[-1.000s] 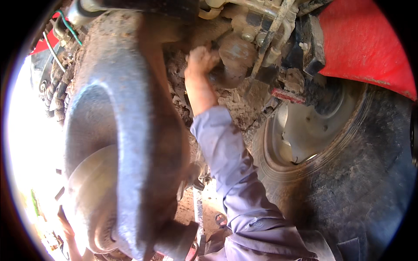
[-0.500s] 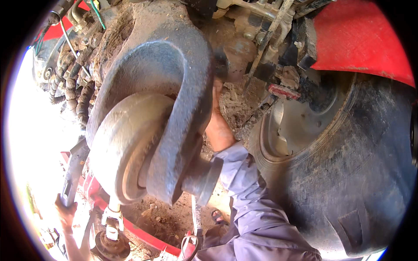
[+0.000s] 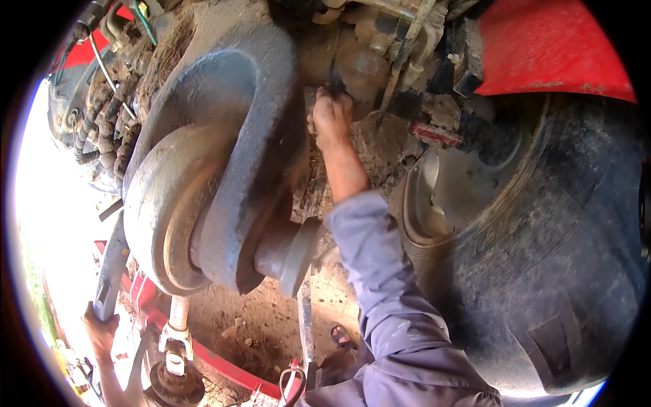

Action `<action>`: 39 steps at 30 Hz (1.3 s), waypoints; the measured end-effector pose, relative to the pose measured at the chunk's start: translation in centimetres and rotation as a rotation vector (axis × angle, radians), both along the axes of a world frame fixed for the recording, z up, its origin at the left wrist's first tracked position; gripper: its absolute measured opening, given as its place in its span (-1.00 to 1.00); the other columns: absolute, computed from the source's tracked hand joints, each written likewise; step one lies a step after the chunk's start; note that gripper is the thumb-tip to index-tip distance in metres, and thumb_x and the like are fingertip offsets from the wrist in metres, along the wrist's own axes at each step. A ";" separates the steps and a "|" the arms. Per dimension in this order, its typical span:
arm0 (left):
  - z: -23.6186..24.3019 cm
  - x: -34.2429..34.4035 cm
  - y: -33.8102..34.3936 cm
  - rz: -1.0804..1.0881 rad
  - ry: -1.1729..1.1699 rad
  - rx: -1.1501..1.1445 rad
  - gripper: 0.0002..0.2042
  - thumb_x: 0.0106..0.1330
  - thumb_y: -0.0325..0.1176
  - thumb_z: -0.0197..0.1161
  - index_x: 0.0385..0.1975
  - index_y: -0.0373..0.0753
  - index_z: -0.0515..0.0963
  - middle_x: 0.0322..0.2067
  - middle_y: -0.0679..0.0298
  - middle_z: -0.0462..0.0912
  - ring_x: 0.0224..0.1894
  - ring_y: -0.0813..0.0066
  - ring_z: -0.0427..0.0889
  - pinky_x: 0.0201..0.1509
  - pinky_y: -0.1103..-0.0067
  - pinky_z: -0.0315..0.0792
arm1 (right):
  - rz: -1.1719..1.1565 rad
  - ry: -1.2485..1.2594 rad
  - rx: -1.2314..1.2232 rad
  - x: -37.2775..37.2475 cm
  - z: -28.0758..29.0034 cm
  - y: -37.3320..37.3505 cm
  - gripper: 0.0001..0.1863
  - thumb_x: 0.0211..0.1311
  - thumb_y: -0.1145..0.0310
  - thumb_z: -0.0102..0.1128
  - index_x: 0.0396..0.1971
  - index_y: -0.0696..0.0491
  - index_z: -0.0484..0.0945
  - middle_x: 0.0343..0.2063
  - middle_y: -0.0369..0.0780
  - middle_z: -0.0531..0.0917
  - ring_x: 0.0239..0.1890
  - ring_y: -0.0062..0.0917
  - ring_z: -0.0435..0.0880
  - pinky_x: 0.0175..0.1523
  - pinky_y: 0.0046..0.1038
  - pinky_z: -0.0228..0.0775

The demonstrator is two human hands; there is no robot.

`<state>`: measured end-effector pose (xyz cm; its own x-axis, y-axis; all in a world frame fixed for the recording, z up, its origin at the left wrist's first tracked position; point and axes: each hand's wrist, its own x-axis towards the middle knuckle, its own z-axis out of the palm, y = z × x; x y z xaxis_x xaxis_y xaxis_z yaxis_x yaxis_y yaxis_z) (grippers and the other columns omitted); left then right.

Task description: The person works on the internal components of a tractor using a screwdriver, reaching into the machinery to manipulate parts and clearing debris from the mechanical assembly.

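A large cast metal fork (image 3: 254, 152), bluish and worn, fills the left middle. A thick rounded metal ring (image 3: 159, 203) sits between its arms, and a flanged pin end (image 3: 295, 258) sticks out on the right. Beyond the fork, my right hand (image 3: 332, 121) is closed in a fist below a greasy housing (image 3: 363, 71). Something dark shows at its knuckles; what it grips I cannot make out. At the lower left, my left hand (image 3: 100, 332) has its fingers around the lower end of a flat grey metal bar (image 3: 112, 271).
A big black tyre (image 3: 515, 271) stands at the right under a red fender (image 3: 549, 47). Muddy hoses (image 3: 108, 136) hang at the upper left. Below are a shaft joint (image 3: 176, 349), a curved red frame bar (image 3: 230, 372) and a sandalled foot (image 3: 340, 336) on dirt.
My right hand has come into fuller view beside the fork, where the fork hid most of it before. The fork appears further left and higher. My left hand stays at the bar.
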<state>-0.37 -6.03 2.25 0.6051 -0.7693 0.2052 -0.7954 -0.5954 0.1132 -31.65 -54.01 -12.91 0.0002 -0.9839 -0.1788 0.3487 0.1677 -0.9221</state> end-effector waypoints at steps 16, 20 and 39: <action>-0.6 0.9 1.3 -0.024 -0.134 0.032 -0.70 -0.25 -0.37 0.24 -0.54 -0.45 0.39 -0.75 0.13 0.42 -0.73 0.34 0.35 -0.66 0.38 0.25 | 0.249 -0.775 0.147 2.2 7.2 0.5 -0.94 0.19 0.38 -0.16 -0.45 -0.04 0.31 -0.66 -0.33 0.31 -0.74 -0.63 0.25 -0.70 -0.59 0.03; -1.6 2.8 3.0 -0.008 -0.142 -0.011 -0.64 -0.26 -0.34 0.26 -0.49 -0.48 0.40 -0.73 0.09 0.44 -0.72 0.29 0.36 -0.62 0.35 0.28 | 0.173 -1.038 0.316 2.0 8.5 -1.5 -0.91 0.18 0.38 -0.21 -0.45 0.00 0.31 -0.65 -0.29 0.35 -0.72 -0.59 0.25 -0.67 -0.56 0.04; 0.1 0.2 0.7 -0.098 -0.199 -0.044 -0.73 -0.30 -0.40 0.26 -0.62 -0.42 0.39 -0.75 -0.02 0.42 -0.72 0.07 0.42 -0.60 0.31 0.31 | -0.272 0.431 -0.407 8.2 -0.9 -12.3 -0.68 0.12 0.20 -0.05 -0.16 0.04 0.28 -0.34 -0.21 0.46 -0.36 -0.43 0.44 -0.33 -0.40 0.26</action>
